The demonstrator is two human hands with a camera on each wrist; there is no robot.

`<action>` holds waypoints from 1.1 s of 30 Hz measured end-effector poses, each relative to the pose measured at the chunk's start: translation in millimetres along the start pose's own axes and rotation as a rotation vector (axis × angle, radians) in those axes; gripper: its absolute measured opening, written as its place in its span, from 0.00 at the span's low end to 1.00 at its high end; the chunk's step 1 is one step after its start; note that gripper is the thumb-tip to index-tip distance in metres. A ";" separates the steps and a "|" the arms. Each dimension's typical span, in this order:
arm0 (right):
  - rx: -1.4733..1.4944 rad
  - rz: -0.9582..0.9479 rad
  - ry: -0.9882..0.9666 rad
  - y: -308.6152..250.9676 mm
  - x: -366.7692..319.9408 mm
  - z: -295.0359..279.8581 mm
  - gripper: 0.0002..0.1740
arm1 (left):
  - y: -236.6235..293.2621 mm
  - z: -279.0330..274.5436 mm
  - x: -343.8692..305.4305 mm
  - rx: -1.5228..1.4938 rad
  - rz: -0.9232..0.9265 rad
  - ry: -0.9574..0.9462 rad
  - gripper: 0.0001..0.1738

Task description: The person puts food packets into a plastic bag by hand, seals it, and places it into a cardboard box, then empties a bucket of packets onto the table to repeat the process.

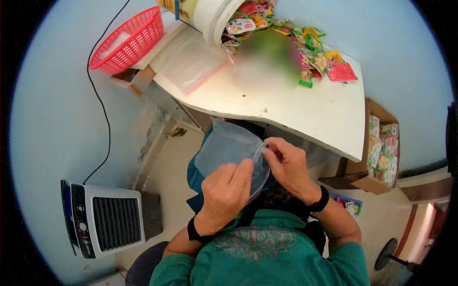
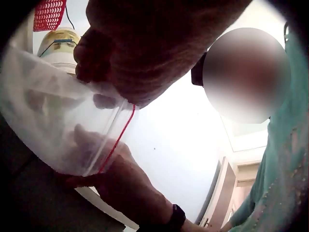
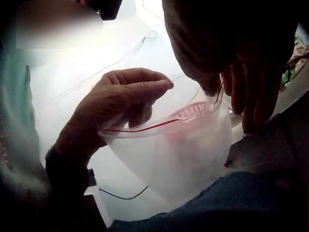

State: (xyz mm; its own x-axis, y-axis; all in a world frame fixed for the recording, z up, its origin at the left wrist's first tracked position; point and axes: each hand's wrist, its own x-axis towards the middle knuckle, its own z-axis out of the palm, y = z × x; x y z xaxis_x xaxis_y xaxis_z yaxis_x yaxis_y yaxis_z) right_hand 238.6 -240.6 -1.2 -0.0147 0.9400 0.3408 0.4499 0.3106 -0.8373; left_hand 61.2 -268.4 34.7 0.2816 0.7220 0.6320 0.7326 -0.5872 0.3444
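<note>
A clear zip bag with a red line along its mouth spreads over the person's lap. The left hand, fingers bent, holds one side of its mouth. On the opposite side, the right hand pinches the rim between thumb and fingers. In the right wrist view the mouth of the bag gapes between the hands, and a red basket shows through the film. Cloudy film partly veils the right hand in the left wrist view.
Ahead stands a white table with flat clear bags, a tipped white bucket and many small snack packets. A red basket is at far left, an air cooler lower left, a carton of packets at right.
</note>
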 end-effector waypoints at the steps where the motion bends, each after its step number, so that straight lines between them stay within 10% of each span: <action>1: -0.065 -0.044 0.021 6.0 1.9 3.3 0.10 | -2.1 1.4 -1.9 -0.002 0.002 -0.010 0.11; 7: -0.095 -0.204 -0.183 18.0 7.8 2.7 0.07 | -19.1 11.3 -9.6 0.028 -0.066 -0.016 0.08; 12: 0.063 0.064 -0.135 -2.1 51.1 -17.6 0.09 | -28.0 6.9 -9.7 -0.017 -0.148 0.041 0.06; 18: -0.576 -0.529 0.052 35.5 137.3 8.0 0.30 | -33.3 -0.4 -6.7 -0.045 -0.177 0.081 0.05; 21: -0.670 -0.426 -0.040 38.3 175.3 24.4 0.36 | -35.5 -6.2 -7.0 -0.022 -0.194 0.068 0.05; 33: -1.148 -0.458 -0.104 53.8 183.5 14.7 0.14 | -33.0 -70.1 16.3 0.220 -0.177 0.353 0.08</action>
State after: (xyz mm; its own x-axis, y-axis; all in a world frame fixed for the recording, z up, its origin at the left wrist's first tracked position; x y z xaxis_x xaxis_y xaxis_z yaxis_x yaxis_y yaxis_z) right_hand 247.0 -49.3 10.0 -0.4234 0.8006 0.4240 0.9055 0.3588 0.2267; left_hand -1.8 -262.9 82.3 -0.0610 0.6128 0.7879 0.8753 -0.3466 0.3373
